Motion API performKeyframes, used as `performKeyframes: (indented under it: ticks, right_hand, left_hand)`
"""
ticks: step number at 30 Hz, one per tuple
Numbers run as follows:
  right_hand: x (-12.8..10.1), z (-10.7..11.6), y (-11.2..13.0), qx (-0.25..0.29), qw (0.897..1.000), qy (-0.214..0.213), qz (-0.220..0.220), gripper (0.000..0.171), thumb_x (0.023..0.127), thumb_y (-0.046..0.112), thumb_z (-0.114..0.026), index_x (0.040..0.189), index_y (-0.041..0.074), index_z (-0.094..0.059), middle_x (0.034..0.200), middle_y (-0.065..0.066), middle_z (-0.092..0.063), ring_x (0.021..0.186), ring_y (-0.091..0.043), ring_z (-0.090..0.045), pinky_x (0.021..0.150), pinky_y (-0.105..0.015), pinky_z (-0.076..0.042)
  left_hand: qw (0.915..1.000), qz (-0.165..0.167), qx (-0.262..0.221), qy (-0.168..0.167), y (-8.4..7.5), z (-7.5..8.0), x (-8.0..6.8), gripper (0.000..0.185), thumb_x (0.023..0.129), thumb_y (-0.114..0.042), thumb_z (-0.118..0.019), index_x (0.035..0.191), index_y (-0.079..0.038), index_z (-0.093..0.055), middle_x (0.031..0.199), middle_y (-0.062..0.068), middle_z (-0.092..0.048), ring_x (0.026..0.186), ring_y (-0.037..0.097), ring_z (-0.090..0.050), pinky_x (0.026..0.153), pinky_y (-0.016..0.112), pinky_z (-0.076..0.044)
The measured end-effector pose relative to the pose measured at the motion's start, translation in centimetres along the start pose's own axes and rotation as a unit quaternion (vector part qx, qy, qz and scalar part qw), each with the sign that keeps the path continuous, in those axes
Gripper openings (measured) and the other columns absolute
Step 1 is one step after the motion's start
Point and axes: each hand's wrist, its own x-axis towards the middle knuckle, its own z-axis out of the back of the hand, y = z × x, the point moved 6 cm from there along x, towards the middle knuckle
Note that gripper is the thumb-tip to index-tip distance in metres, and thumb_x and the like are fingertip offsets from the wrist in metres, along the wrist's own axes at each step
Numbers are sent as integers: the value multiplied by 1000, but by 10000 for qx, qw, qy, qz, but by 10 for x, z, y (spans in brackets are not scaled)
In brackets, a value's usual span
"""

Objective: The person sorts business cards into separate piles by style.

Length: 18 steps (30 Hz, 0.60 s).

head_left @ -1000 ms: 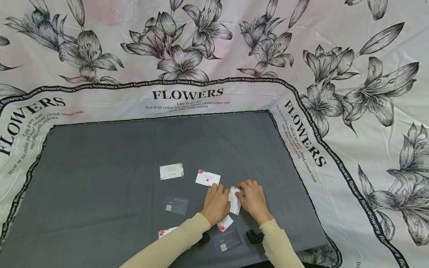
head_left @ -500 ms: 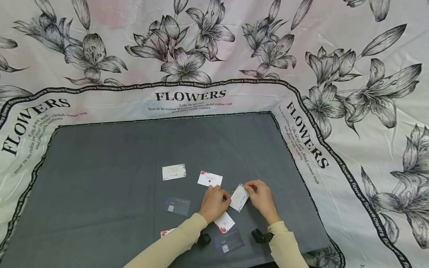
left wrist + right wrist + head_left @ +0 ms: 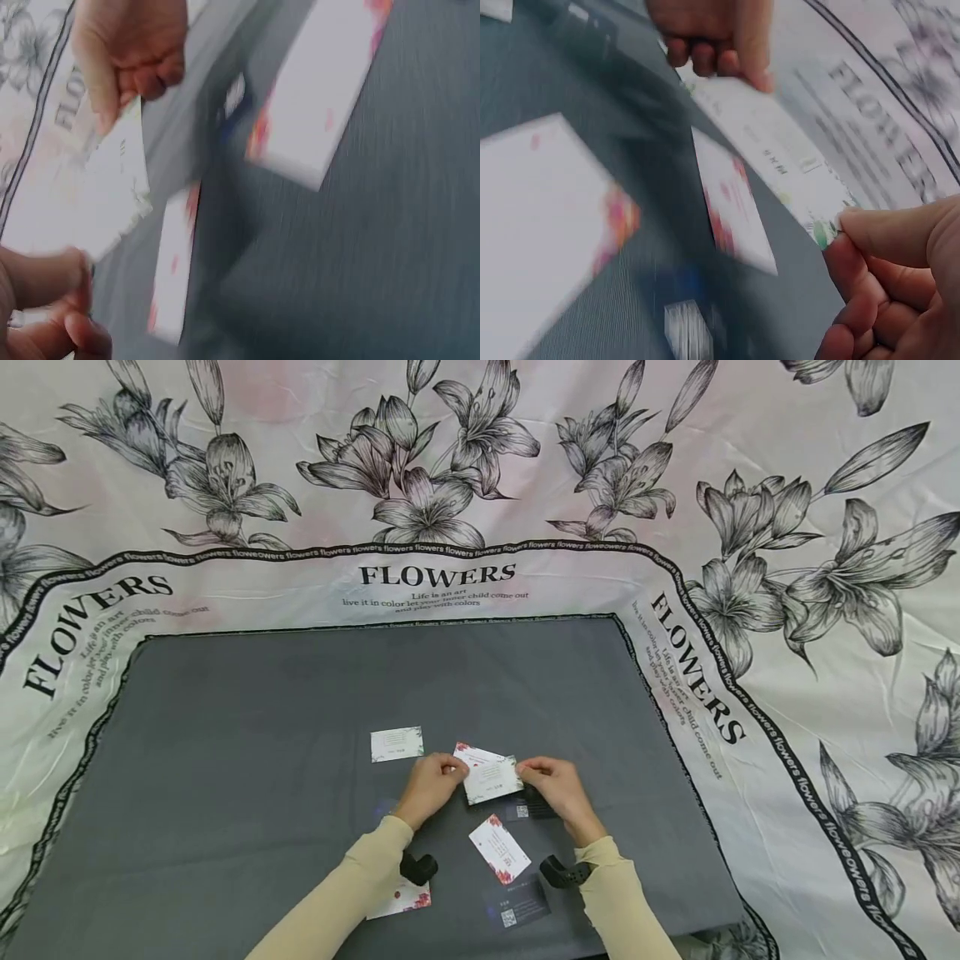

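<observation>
A white business card with green leaf corners [image 3: 492, 779] is held up between my two hands, above the grey cloth. My left hand [image 3: 431, 789] pinches its left end between thumb and fingers. At the opposite end, my right hand [image 3: 558, 789] pinches a corner; the right wrist view shows thumb and forefinger on that leafy corner [image 3: 821, 229]. Just behind the held card, a white card with red flowers [image 3: 468, 750] is partly covered. A dark card [image 3: 522, 811] shows partly beneath it, by the right hand.
Nearer me lie another red-flowered card [image 3: 500, 849] and a dark card with a square code [image 3: 525, 906]. A further red-flowered card [image 3: 408, 902] is partly behind my left forearm. Another leaf-cornered card [image 3: 397, 744] lies farther back. A floral border [image 3: 450, 585] frames the grey cloth [image 3: 262, 760].
The leaf-cornered card has come off the cloth, turned lengthwise and moved left, exposing a dark card. My left hand has moved left and now grips the card's other end.
</observation>
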Motion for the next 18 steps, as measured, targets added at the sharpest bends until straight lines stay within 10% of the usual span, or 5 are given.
performKeyframes:
  ticks: [8,18]
  right_hand:
    - [28,-72,59,-160,9950,763,621,18,93,22,-70,98,7,-78,93,-7,-76,71,-11,-56,63,-26,-44]
    - [62,-137,81,-823,9904,1038,397,18,93,30,-70,96,16,-80,112,-4,-75,103,-20,-66,86,-39,-50]
  left_hand:
    - [9901,496,1220,-488,20,81,8,18,96,-21,-66,94,-11,-79,99,9,-75,101,30,-54,87,46,-44]
    - [9683,97,2374,-774,41,136,29,23,94,-12,-59,92,-11,-82,106,8,-78,83,26,-49,77,36,-36]
